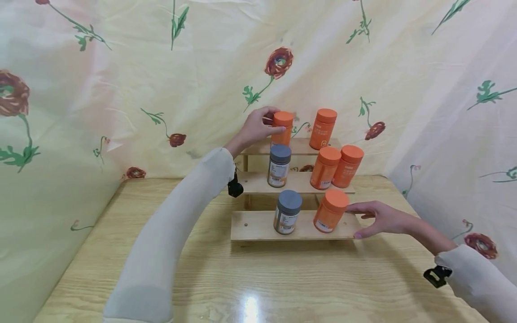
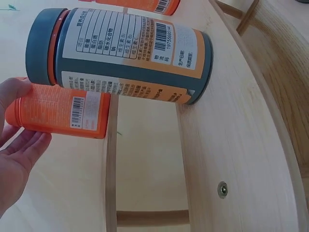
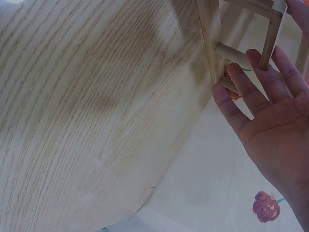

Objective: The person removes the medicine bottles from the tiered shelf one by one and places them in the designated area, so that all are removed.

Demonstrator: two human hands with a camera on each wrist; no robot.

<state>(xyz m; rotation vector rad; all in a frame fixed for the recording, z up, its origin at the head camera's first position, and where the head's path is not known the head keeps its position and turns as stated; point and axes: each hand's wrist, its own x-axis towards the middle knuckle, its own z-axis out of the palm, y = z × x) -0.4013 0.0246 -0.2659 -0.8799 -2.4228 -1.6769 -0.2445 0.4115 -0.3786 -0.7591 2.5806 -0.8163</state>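
An orange jar (image 1: 282,131) with an orange lid stands at the left of the top shelf. My left hand (image 1: 260,124) grips this jar near its lid, thumb on one side and fingers on the other in the left wrist view. Just below it, a dark grey jar (image 1: 278,166) on the middle shelf partly covers it; that grey jar (image 2: 130,55) looms large in the left wrist view. At the right end of the wooden three-step rack's bottom shelf (image 1: 258,226), my right hand (image 1: 377,218) touches the rack with spread, mostly straight fingers (image 3: 251,94).
Another orange jar (image 1: 323,129) stands top right. Two orange jars (image 1: 325,168) sit side by side on the middle shelf's right. The bottom shelf bears a grey jar (image 1: 288,213) and an orange jar (image 1: 331,211). Flowered cloth (image 1: 218,67) hangs behind the wooden table (image 1: 194,269).
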